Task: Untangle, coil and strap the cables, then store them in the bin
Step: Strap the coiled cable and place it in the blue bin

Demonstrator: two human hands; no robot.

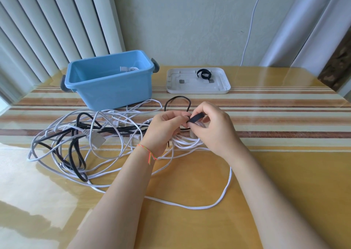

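While the left hand (164, 128) grips a white cable coil (187, 141) mid-frame, the right hand (209, 127) pinches a black strap (196, 118) over it, blue bin (112, 85) sitting upper left.

Before you, white coiled cable bundle (187, 141) on the striped table, short black fabric strap (196, 118) held above its top, tangled heap of white and black cables (79, 134) left of it, open blue plastic bin (112, 81) behind the heap, holding one white cable (129, 69).
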